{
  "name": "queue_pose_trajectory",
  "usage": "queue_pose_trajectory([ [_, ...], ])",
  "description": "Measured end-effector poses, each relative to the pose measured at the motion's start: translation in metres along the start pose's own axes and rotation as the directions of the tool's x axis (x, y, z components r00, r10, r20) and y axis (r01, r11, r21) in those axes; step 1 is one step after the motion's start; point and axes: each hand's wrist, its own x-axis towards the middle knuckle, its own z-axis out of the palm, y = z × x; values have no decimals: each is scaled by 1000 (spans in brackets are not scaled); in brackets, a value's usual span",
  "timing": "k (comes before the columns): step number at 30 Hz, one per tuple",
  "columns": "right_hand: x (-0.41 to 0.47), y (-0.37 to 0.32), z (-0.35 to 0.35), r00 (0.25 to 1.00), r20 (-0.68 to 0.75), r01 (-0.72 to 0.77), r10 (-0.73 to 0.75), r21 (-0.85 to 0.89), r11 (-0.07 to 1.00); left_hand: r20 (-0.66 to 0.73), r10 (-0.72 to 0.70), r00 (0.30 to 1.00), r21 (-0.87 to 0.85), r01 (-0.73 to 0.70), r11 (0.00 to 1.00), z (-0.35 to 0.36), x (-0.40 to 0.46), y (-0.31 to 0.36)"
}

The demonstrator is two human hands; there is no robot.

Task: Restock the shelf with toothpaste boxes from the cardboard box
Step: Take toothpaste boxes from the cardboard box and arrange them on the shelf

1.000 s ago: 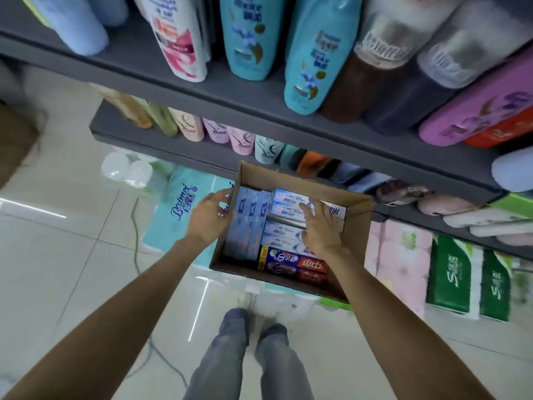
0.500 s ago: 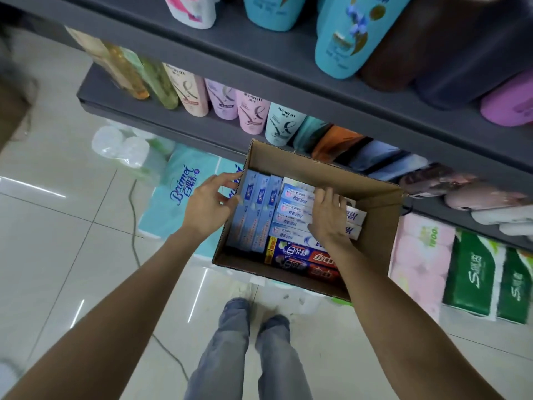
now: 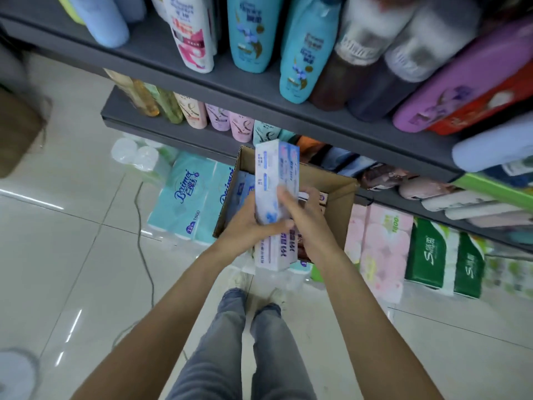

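A stack of pale blue and white toothpaste boxes (image 3: 276, 171) is held upright above the open cardboard box (image 3: 340, 203). My left hand (image 3: 248, 226) grips the stack from the left and below. My right hand (image 3: 300, 215) clasps it from the right, fingers wrapped over the front. More toothpaste boxes (image 3: 240, 192) lie inside the cardboard box, mostly hidden behind my hands. The grey shelf (image 3: 259, 90) above carries shampoo bottles.
Teal bottles (image 3: 251, 33) and a purple pack (image 3: 467, 82) crowd the upper shelf, and tube bottles (image 3: 219, 116) line the lower shelf. Teal tissue packs (image 3: 184, 197), pink packs (image 3: 377, 249) and green packs (image 3: 441, 258) sit on the tiled floor. A cable (image 3: 144, 255) trails left of my legs.
Both hands were at the cardboard box, right hand on the boxes inside. Now they have lifted a stack of toothpaste boxes out and hold it upright above the box.
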Motion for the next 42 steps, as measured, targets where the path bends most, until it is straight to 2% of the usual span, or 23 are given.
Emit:
queue_pose_trajectory([
  [3,-27,-25,-5,999,46,10,-12,47,999,-70,-7,998,-21,6,1000,-6,-16,26],
  [8,-67,-43,-16,980,101,169,-171,29,985,92,-7,996,-98,16,995,-14,-48,60],
  [12,-90,-39,-20,974,53,213,-222,139,967,112,-30,993,-177,50,983,-10,-62,71],
  [15,-100,-39,-25,975,18,218,-221,106,970,114,-27,993,-191,49,980,-6,-68,74],
  [22,-109,-55,-30,962,-55,268,-267,19,963,186,27,982,-57,-17,998,10,-71,92],
  [25,-116,-79,-47,938,-82,336,-336,-14,942,269,-28,963,3,28,1000,6,-67,102],
  [29,-124,-102,-72,917,71,400,-394,-193,896,351,-89,932,30,84,996,1,-63,112],
  [33,-126,-110,-81,913,198,395,-355,-222,892,408,-103,907,57,87,995,1,-59,116],
  [38,-128,-105,-88,900,215,423,-378,-231,876,483,-128,866,102,89,991,2,-58,117],
  [40,-131,-103,-96,886,218,456,-409,-245,856,506,-117,854,142,52,989,1,-56,118],
  [42,-136,-102,-107,877,174,480,-448,-294,826,475,-80,876,203,-21,979,2,-53,120],
])
